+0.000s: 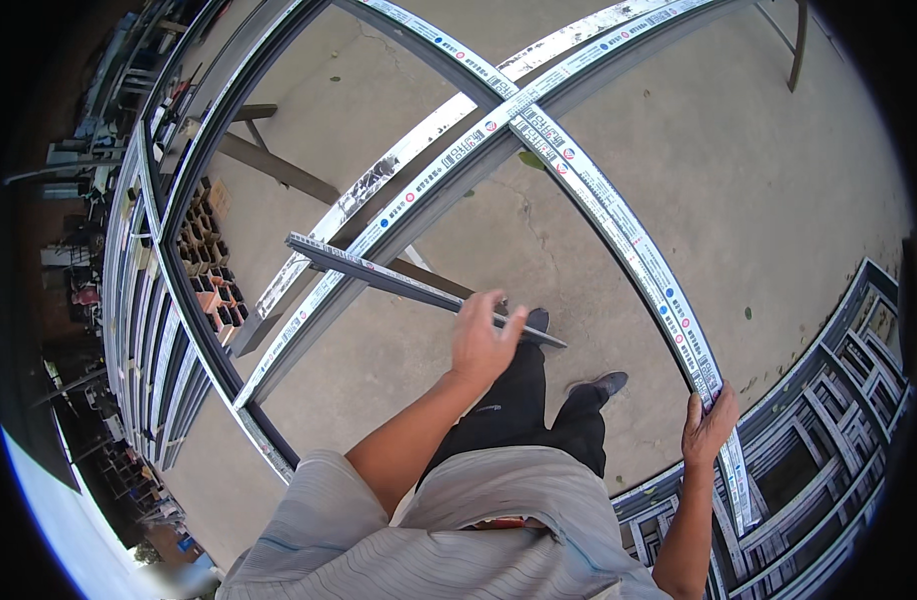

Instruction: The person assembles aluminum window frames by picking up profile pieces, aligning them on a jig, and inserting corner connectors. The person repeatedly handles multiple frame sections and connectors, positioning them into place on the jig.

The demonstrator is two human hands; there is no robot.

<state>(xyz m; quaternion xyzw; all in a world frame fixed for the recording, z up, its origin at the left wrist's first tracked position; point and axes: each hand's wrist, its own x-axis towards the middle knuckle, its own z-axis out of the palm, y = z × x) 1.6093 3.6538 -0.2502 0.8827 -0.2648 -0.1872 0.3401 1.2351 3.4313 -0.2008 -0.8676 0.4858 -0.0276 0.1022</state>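
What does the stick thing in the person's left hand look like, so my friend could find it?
Start at the big window frame with white taped bars crossing over the concrete floor. Near its middle, the left hand holds a short, thin strip. Unlike the long frame bars, it is loose, dark grey, and free at its far end.

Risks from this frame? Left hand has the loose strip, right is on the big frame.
1. The left hand holds the long thin strip near one end, so the far end may swing and hit the frame bars.
2. The right hand grips only the frame's edge; the large frame might tip or slide.
3. Stacked frames sit close by the feet: a possible trip hazard.
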